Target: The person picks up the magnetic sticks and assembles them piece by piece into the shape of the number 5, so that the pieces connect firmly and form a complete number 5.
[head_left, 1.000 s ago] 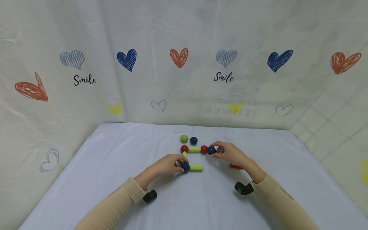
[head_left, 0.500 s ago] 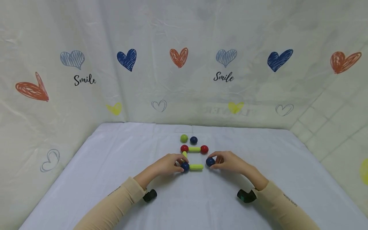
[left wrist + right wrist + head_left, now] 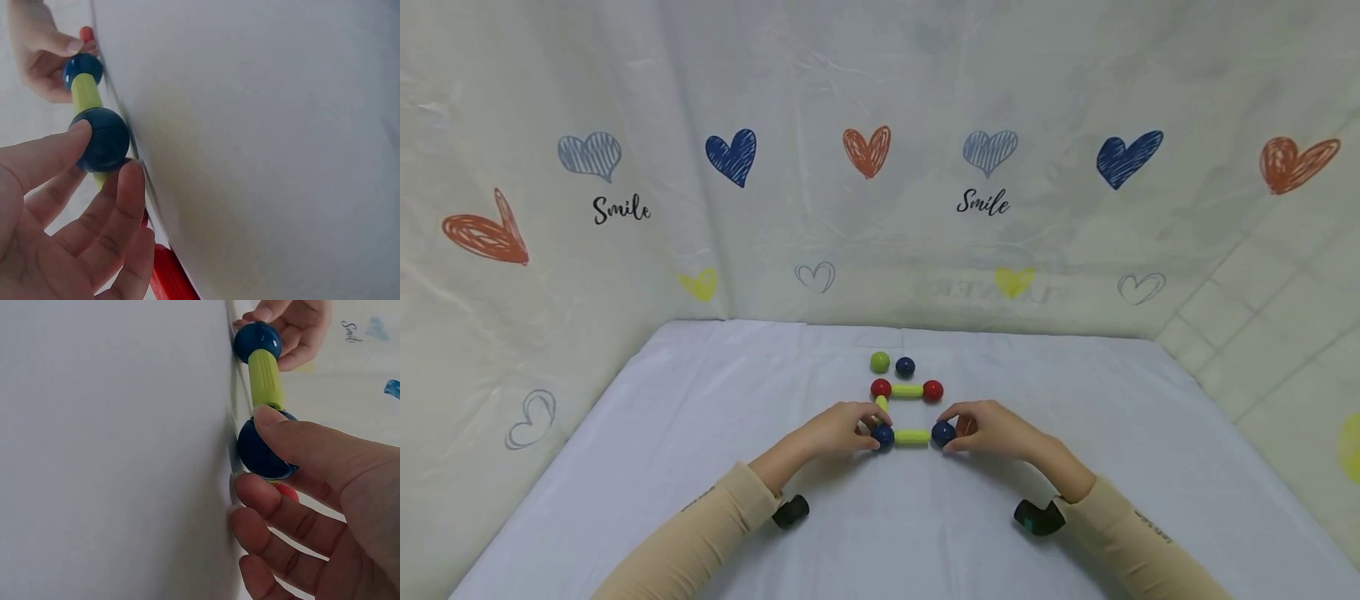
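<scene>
My left hand (image 3: 842,429) pinches a blue ball (image 3: 106,140) at the near left corner of a frame of rods and balls. From that ball a yellow-green rod (image 3: 912,437) runs right. At the rod's other end my right hand (image 3: 996,429) pinches a second blue ball (image 3: 265,447); whether ball and rod touch is hard to tell. Another rod, partly behind the left fingers, leads back to a red ball (image 3: 881,389). A far rod (image 3: 907,391) joins that one to another red ball (image 3: 933,391).
Behind the frame lie a green ball (image 3: 880,362) and a loose dark blue ball (image 3: 906,367) on the white cloth (image 3: 737,375). A red piece (image 3: 169,275) shows low in the left wrist view. A curtain with hearts rises behind the table.
My right hand has brought its blue ball from beside the far red ball toward me, then slightly left to the near rod's end. The left hand stays on its ball.
</scene>
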### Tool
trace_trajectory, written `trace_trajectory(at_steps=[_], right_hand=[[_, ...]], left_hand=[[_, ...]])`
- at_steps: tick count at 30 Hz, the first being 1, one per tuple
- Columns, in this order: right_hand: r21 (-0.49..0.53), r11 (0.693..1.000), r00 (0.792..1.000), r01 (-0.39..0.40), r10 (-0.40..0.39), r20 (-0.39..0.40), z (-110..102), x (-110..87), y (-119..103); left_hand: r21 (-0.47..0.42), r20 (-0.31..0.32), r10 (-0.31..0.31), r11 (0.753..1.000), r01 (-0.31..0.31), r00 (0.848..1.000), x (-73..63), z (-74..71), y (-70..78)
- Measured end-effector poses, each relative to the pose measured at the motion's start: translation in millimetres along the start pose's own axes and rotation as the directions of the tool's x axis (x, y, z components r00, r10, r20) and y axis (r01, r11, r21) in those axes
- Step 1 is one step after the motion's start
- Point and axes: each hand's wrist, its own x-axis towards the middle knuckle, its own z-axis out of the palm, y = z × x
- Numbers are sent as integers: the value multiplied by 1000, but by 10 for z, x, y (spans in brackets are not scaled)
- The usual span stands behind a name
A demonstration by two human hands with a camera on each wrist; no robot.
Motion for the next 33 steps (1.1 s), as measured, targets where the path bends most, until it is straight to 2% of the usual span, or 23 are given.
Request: trace_trajectory(at_steps=[16, 21, 27, 33], right_hand=[[-21, 1000, 1000, -22, 22, -3, 49, 21, -30], [-29, 1000, 1000, -7, 7, -1, 38, 12, -44], [-57, 998, 1000, 10, -10, -10, -41, -43, -62], [-103, 995, 996, -15, 6, -84, -213, -162, -50]], left_hand=[[10, 8, -12, 1000, 12, 1000, 13, -1, -4], [11, 8, -15, 1000, 14, 1000, 26, -2, -16], [7, 8, -16, 1000, 16, 1000, 38, -8, -21], [13, 7, -2, 1000, 2, 1000, 38, -12, -27]])
